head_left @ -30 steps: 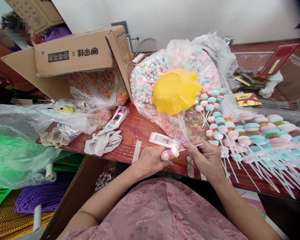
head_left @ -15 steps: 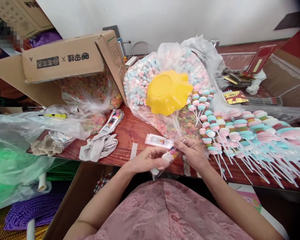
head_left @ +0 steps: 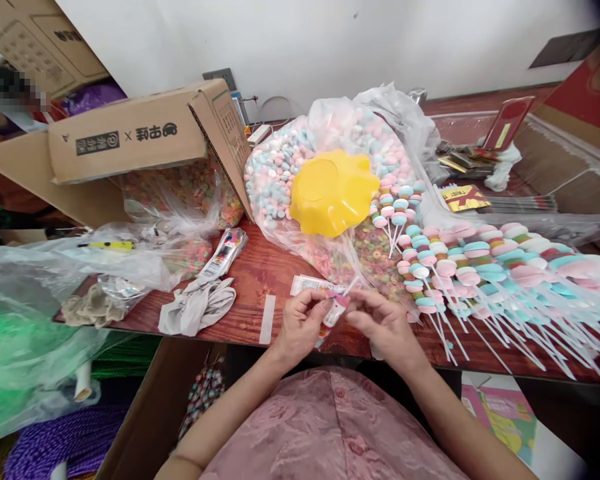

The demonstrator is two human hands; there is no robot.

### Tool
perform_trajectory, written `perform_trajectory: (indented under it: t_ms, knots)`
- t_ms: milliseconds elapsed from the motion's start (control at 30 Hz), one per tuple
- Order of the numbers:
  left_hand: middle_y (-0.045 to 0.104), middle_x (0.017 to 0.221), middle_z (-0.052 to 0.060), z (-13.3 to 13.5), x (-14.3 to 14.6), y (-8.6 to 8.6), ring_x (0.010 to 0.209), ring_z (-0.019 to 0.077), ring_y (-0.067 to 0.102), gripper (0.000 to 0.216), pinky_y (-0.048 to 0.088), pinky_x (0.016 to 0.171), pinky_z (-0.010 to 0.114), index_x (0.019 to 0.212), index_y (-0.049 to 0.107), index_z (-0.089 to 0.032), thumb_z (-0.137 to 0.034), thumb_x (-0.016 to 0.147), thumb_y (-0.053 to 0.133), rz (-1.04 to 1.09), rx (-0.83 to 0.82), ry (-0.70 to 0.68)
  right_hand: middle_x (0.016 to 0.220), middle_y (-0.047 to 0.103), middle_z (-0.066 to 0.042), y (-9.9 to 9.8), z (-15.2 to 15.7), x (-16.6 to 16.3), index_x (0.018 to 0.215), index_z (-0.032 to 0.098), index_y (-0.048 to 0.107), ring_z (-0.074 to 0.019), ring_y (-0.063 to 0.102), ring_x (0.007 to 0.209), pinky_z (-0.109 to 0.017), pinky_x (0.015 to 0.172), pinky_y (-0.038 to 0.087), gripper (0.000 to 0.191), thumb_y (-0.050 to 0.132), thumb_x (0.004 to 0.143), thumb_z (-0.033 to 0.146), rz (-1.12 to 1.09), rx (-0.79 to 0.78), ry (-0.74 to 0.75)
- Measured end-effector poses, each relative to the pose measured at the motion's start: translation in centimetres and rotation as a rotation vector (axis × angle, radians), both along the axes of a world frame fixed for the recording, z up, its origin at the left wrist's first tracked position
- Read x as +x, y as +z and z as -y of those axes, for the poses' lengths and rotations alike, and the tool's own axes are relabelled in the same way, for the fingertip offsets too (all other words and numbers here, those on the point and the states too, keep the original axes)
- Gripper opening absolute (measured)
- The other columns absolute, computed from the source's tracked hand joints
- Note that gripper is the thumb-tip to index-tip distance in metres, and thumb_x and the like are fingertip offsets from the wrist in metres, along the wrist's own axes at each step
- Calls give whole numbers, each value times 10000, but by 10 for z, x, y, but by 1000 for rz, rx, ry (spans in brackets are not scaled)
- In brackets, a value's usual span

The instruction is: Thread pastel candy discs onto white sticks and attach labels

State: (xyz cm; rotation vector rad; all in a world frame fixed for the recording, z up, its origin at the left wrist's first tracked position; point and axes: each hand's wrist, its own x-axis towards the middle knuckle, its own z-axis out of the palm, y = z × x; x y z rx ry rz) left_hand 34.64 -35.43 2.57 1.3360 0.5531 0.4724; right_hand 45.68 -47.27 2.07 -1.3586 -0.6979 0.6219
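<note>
My left hand (head_left: 304, 325) is closed around a small printed candy packet (head_left: 335, 309), pinching it between thumb and fingers. A thin white stick (head_left: 351, 287) pokes out at the packet's top. Close against the packet's right edge is my right hand (head_left: 386, 328), its fingers bent and its thumb apart from the forefinger. A stack of flat printed wrappers (head_left: 305, 285) lies just behind my hands, partly covered by them. Off to the right, candy skewers (head_left: 490, 270) in pink, blue and white lie piled with their white sticks toward me.
A yellow wavy bowl (head_left: 334, 193) rests upside down on a clear bag of pastel candies (head_left: 275, 167). At left stand a cardboard box (head_left: 145, 137), more wrappers (head_left: 225, 250) and a grey cloth glove (head_left: 197, 307). Bundles of purple cords (head_left: 65, 433) sit low at left.
The packet has come up and tilted more upright in my left hand. My right fingers have loosened from the stick and sit lower beside the packet. The view has shifted slightly.
</note>
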Motion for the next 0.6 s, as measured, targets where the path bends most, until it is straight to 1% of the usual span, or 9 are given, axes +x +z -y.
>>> perform_trajectory:
  t_ms: [33,67,133,200,300,367,433,533,600]
  knots:
    - [623,721,-5,1,1,0,639,89,538,314,453,617,215,785,648,-155,-455,766,736,11,24,-19,710,619,-5,0,1,-5,888,188,709,-129,531,619,-260,580,461,237,722,786,401,16,-9,-24]
    - [630,747,-2,4,2,-1,649,89,543,310,457,625,216,822,657,-156,-452,771,735,25,1,-36,689,610,-2,1,1,-9,785,187,694,-134,536,635,-266,604,467,177,726,784,361,37,-2,-67]
    - [631,755,-8,9,3,-3,606,76,534,326,452,590,210,903,657,-164,-457,782,730,50,-129,-67,671,587,4,2,-2,-17,698,192,661,-134,526,644,-269,617,461,164,690,814,305,103,56,-166]
    - [600,678,-22,15,3,-6,519,63,496,339,418,514,199,900,641,-161,-488,821,685,47,-240,-120,678,570,6,2,-4,-20,712,202,666,-135,516,654,-272,619,450,134,664,834,257,210,115,-233]
    - [536,580,-40,20,0,-4,445,55,458,389,374,448,188,820,619,-149,-537,847,638,-8,-274,-177,710,563,-2,-3,-6,-21,743,213,683,-141,514,677,-284,628,447,107,656,846,220,339,141,-288]
    - [522,578,-49,20,0,0,427,45,444,417,364,433,181,815,613,-146,-555,794,690,-28,-314,-169,736,561,-7,-6,-7,-21,761,217,690,-148,524,705,-291,634,446,82,667,839,211,369,158,-343]
    - [518,585,-49,16,-1,6,429,42,445,444,377,440,182,795,610,-140,-561,739,740,-29,-365,-212,754,562,-7,-8,-8,-21,780,220,695,-151,531,730,-291,642,439,59,676,833,201,373,181,-375]
    - [527,595,-37,5,-1,12,449,53,468,452,400,464,194,770,609,-133,-550,707,770,-68,-410,-365,712,542,10,-7,-11,-19,725,209,666,-138,514,691,-280,629,416,109,679,833,205,321,167,-350]
    - [530,606,-33,-3,-3,13,455,50,460,442,383,466,191,797,624,-129,-531,702,781,-114,-423,-452,672,523,20,-3,-10,-15,677,200,631,-130,500,644,-274,609,410,169,671,840,217,292,119,-288]
